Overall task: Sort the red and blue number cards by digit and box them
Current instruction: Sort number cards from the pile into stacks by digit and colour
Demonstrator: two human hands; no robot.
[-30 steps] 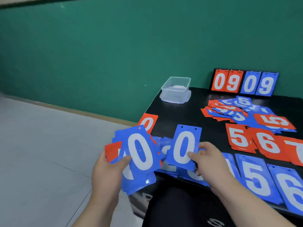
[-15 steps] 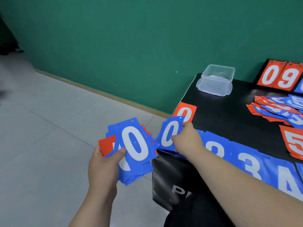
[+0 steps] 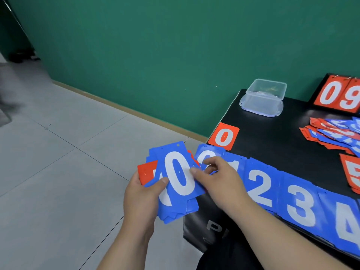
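**Card sort, zeros: hands meeting at the stack**

The left hand (image 3: 144, 199) is gripping a fanned stack (image 3: 175, 209) of cards just off the table's left corner, over the floor (image 3: 58, 172), with its thumb pressing on the face. The top card (image 3: 179, 172), a blue 0, is facing up. Its long axis is running near to far, with the punched end pointing away and leaning slightly left. One red card (image 3: 148, 172) is sticking out of the fan on the left.

The right hand (image 3: 220, 184) is resting its thumb on the top card's right edge. Its fingers are curling above the table corner; whether they are pinching the card cannot be told.

A blue row (image 3: 261, 188) is lying along the near edge of the table (image 3: 272, 137), reading 0, 1, 2, 3, 4 left to right, digit tops pointing away and neighbours overlapping. A red 0 (image 3: 224, 136) is lying just behind the blue 0, in the same orientation. Farther right, a red 5 (image 3: 352, 172) and a mixed pile (image 3: 335, 133) are lying flat. At the far edge a clear box (image 3: 263, 98) is standing open, and a scoreboard (image 3: 339, 94) is showing a red 0 and 9.
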